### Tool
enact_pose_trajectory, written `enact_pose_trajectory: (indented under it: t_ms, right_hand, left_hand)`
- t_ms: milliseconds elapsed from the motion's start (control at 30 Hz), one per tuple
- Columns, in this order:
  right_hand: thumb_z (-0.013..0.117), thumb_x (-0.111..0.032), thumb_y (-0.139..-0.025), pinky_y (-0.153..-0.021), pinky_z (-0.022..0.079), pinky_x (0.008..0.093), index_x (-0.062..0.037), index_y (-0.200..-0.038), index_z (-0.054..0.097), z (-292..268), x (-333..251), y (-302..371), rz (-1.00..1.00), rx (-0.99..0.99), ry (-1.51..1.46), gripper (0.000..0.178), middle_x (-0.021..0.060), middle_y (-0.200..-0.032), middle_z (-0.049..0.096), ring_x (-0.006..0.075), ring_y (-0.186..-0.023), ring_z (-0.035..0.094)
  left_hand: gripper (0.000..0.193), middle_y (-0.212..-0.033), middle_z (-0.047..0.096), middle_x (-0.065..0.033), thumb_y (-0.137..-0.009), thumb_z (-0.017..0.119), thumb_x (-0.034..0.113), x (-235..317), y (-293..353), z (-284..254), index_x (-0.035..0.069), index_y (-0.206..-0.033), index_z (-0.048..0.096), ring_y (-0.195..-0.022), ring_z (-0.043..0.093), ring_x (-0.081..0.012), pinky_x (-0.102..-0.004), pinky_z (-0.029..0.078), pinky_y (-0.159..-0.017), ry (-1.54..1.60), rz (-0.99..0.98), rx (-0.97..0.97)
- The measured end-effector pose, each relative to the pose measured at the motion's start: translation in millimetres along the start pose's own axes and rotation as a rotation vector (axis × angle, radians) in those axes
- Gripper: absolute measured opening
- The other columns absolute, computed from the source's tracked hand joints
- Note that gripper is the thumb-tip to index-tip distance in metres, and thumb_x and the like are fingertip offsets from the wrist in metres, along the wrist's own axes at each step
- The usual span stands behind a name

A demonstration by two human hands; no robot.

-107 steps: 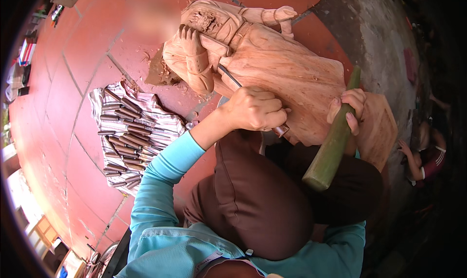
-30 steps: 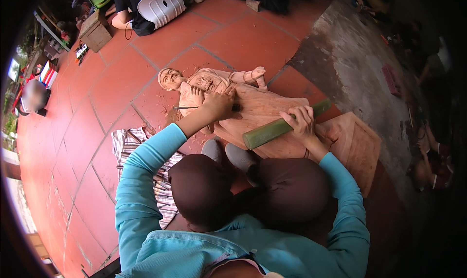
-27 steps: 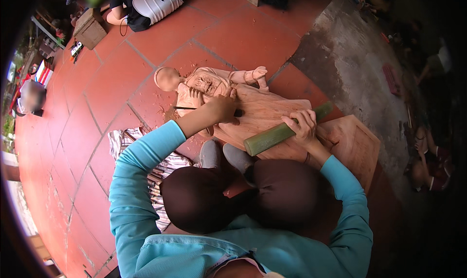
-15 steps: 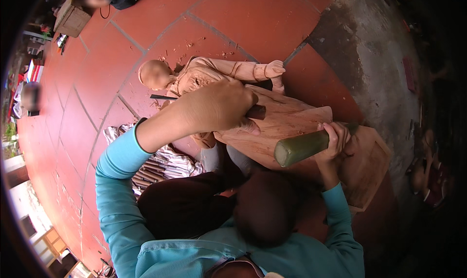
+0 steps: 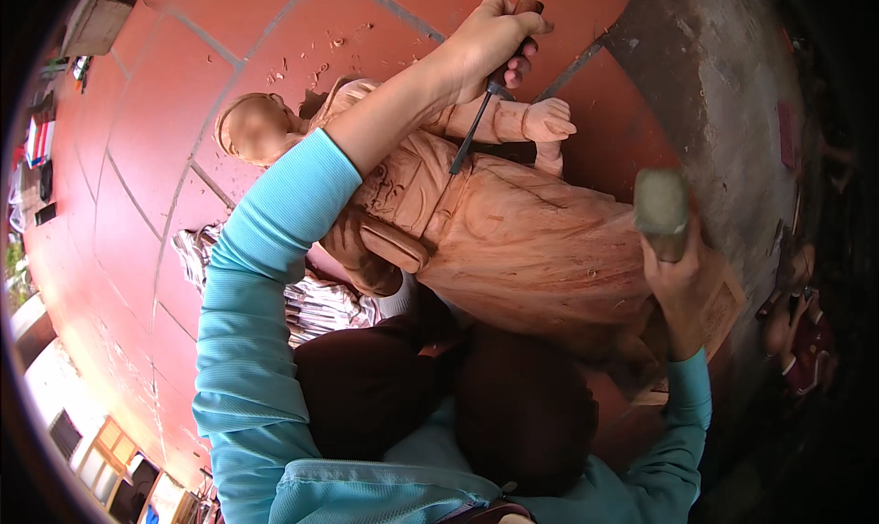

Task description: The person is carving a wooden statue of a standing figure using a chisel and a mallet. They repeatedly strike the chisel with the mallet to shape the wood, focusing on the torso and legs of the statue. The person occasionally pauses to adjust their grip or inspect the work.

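A carved wooden statue (image 5: 531,240) of a robed figure lies on its back, head to the left and base to the right. My left hand (image 5: 490,48) is closed round the dark wooden handle of a chisel (image 5: 472,135), over the statue's outstretched forearm. The slim metal blade slants down, its tip at the waist of the robe; whether it touches the wood I cannot tell. To the right, by the lower robe, my right hand (image 5: 676,272) grips a green mallet (image 5: 661,201) held up with its blunt end showing. Part of the statue's chest is behind my left arm.
My bent knees (image 5: 522,409) are against the near side of the statue. A striped cloth (image 5: 334,304) with several tools is left of them. Wood shavings (image 5: 334,40) dot the red tiled floor (image 5: 211,84). Another person (image 5: 810,341) is at the far right.
My left hand has lifted away and to the right, turning the chisel from pointing left to pointing down at the waist. The mallet has moved right and been tipped upright in my right hand.
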State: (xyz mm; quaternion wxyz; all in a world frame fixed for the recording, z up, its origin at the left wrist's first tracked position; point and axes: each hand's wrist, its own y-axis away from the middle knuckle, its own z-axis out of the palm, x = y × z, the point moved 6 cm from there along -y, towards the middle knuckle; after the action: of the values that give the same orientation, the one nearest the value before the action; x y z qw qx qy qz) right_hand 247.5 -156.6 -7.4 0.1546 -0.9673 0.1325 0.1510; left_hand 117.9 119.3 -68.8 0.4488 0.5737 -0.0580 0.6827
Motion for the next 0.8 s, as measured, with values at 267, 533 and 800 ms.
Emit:
enact_pose_trajectory:
  t_ms: [267, 533, 800]
  right_hand:
    - [0.072, -0.021, -0.085, -0.05, 0.044, 0.0239, -0.0077, -0.141, 0.046, -5, 21, -102, 0.504, -0.421, -0.369, 0.063, 0.001, -0.081, 0.058, 0.0094, -0.057, 0.051]
    - [0.072, -0.026, -0.084, -0.046, 0.04, 0.0217, -0.01, -0.146, 0.041, 10, 12, -131, 0.382, -0.474, -0.309, 0.071, -0.0031, -0.071, 0.052, 0.0048, -0.053, 0.044]
    - [0.072, -0.025, -0.084, -0.044, 0.038, 0.02, -0.0125, -0.148, 0.039, 23, 7, -159, 0.451, -0.549, -0.308, 0.073, -0.0022, -0.075, 0.055, 0.0038, -0.051, 0.045]
  left_hand:
    - [0.018, -0.064, 0.048, -0.0026, -0.091, 0.058, 0.021, -9, -7, -2, 0.007, -0.102, 0.056, -0.045, 0.04, -0.011, -0.0255, 0.032, -0.039, 0.109, -0.141, -0.109]
    - [0.011, -0.055, 0.037, 0.0033, -0.091, 0.053, 0.025, -3, -9, -4, 0.014, -0.093, 0.052, -0.041, 0.029, -0.0081, -0.0243, 0.022, -0.036, 0.136, -0.06, -0.062]
    - [0.023, -0.055, 0.033, 0.0066, -0.093, 0.05, 0.029, -20, -15, -6, 0.011, -0.105, 0.058, -0.041, 0.024, -0.0073, -0.0234, 0.021, -0.037, 0.184, -0.204, -0.103]
